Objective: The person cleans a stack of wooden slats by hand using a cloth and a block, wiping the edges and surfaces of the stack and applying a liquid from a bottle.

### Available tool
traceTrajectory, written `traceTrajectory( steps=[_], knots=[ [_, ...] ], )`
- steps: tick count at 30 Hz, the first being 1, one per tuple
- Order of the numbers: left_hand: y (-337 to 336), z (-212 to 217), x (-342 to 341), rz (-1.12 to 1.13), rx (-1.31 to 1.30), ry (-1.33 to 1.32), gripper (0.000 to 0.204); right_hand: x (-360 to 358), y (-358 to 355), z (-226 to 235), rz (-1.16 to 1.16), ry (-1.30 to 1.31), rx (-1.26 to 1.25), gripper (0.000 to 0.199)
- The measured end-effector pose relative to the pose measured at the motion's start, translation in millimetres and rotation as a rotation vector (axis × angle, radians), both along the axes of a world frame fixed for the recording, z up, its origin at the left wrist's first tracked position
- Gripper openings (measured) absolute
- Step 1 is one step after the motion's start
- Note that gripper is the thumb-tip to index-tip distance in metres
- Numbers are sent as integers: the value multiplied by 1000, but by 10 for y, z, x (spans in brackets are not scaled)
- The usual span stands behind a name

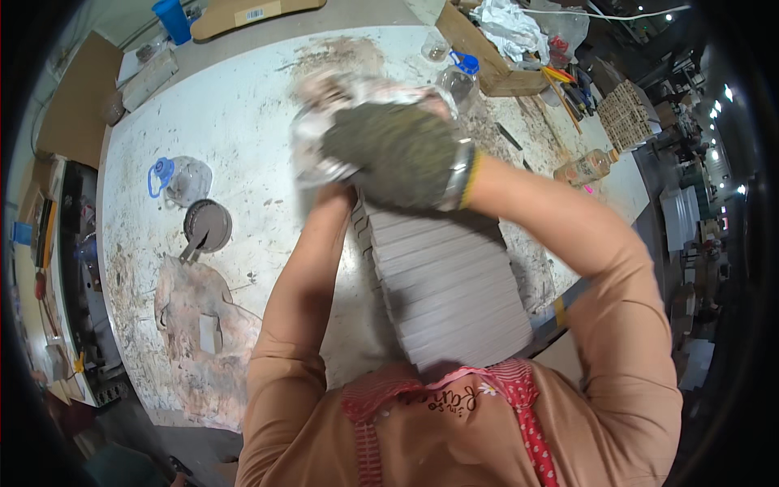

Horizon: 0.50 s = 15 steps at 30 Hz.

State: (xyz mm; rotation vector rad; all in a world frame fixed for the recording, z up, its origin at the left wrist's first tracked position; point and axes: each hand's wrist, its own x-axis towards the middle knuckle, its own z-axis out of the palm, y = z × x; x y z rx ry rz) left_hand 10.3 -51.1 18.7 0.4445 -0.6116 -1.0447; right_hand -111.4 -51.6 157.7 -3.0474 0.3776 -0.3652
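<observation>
My right hand [393,154], in a dark green work glove with a pale cuff, is at the far end of a long row of grey slabs [446,284]. It is smeared by motion, so its fingers cannot be made out. Around and beyond the glove is a stained whitish-pink cloth [312,134], blurred too. My left forearm [304,272] reaches up along the left side of the slabs. The left hand itself is hidden behind the glove and the cloth. The slabs stand pressed face to face, running from my apron toward the table's middle.
On the white, smeared table [251,114], a clear plastic jug piece with blue handle [188,180] stands left, near a tub of grey paste [215,223] holding a flat tool. A stained cloth [191,300] lies nearer. At right are a bottle [588,168] and a wooden box [507,79].
</observation>
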Motion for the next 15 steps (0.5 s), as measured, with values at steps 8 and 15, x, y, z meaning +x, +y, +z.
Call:
traceTrajectory(
  steps=[8,15],
  knots=[
    [163,345,-92,75,427,28,51,-679,-388,52,-194,16,-57,22],
    [39,139,-70,67,291,35,51,141,26,37,27,60,107,30]
  ],
)
